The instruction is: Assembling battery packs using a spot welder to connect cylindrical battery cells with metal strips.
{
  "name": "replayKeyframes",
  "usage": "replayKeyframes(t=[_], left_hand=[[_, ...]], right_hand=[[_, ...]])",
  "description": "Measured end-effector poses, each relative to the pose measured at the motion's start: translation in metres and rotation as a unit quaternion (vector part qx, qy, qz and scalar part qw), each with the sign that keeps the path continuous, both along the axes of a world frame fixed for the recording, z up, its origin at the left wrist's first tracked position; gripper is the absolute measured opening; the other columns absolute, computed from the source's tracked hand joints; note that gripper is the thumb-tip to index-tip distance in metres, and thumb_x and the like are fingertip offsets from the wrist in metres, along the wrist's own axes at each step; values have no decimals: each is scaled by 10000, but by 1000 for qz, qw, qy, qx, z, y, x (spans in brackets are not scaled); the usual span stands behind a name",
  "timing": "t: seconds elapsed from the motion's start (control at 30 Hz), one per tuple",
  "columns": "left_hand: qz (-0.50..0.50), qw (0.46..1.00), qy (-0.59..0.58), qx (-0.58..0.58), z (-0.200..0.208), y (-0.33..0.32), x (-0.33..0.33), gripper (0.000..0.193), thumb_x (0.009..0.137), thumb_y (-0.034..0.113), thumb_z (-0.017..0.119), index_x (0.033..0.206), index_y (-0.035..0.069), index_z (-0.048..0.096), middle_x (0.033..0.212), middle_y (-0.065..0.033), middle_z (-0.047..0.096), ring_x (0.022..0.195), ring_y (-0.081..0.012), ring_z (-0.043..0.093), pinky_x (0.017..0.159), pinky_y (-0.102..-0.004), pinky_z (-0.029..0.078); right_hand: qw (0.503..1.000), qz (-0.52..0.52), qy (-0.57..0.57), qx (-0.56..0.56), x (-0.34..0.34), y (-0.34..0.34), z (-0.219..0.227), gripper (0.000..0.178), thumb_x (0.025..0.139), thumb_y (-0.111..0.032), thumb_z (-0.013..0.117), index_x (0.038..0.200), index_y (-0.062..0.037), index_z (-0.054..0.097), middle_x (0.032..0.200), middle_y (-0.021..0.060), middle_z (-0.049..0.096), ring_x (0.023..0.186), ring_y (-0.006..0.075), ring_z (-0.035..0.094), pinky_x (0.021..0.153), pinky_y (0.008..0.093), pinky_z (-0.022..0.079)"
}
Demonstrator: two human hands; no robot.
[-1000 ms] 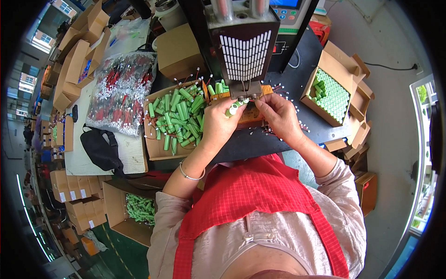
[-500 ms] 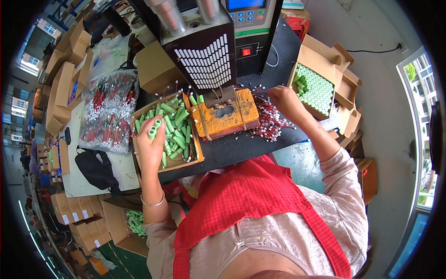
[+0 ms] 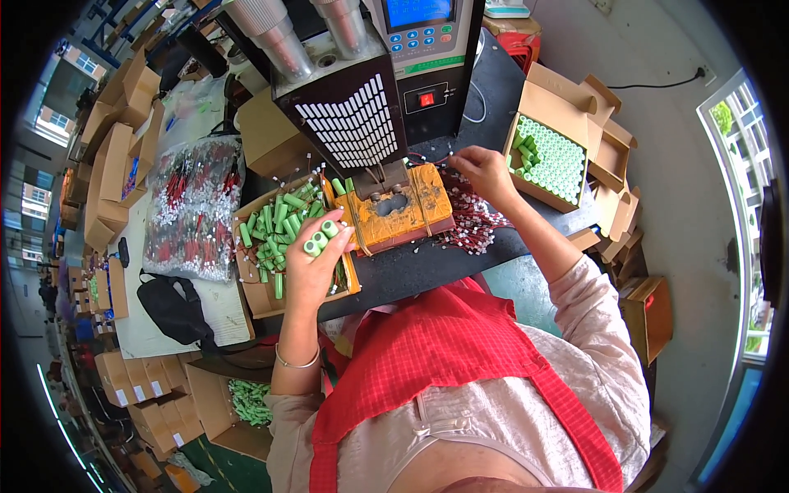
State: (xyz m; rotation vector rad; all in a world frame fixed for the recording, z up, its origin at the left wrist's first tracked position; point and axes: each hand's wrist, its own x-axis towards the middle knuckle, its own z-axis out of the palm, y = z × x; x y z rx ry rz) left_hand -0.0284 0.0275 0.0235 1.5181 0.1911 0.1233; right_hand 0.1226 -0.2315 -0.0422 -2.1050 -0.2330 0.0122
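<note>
My left hand (image 3: 304,275) is closed around several green cylindrical battery cells (image 3: 319,238), their pale ends facing up. It hovers over the right side of a cardboard box (image 3: 267,307) of loose green cells, close to the yellow-orange block (image 3: 421,194). That block, bound with bands and hollowed in the middle, sits under the head of a spot-welding machine (image 3: 345,119). Behind the block's right end, my right hand (image 3: 491,174) pinches a thin red wire lead (image 3: 429,158). Below that hand lies a heap of red wire leads (image 3: 477,222) with white connectors.
An open carton (image 3: 560,92) at the right holds upright green cells. Plastic-bagged wire leads (image 3: 193,205) and a black pouch (image 3: 173,302) lie on the left table. The machine's control panel (image 3: 421,37) stands at the back. Below left is another box (image 3: 215,403) of green pieces.
My left hand has moved right with the cells, toward the yellow-orange block. My right hand has shifted slightly left, nearer the machine. The view has turned a little.
</note>
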Motion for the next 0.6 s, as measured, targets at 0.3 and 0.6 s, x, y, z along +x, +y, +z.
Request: replayKeyframes(t=[0.3, 0.6], left_hand=[[-5, 983, -58, 172, -12, -21, 29, 215, 754, 85, 701, 920, -35, 637, 825, -76, 632, 703, -106, 567, 630, -243, 455], [4, 960, -114, 257, -10, -33, 34, 180, 748, 88, 686, 893, -6, 636, 739, -120, 635, 625, -193, 611, 584, -282, 467]], right_hand=[[985, 115, -85, 93, -9, -1, 59, 144, 839, -107, 608, 916, 14, 625, 827, 53, 642, 779, 94, 583, 707, 224, 464], [968, 191, 117, 117, -50, 21, 86, 213, 867, -195, 600, 902, 10, 647, 734, -16, 589, 675, 44, 505, 600, 208, 435]])
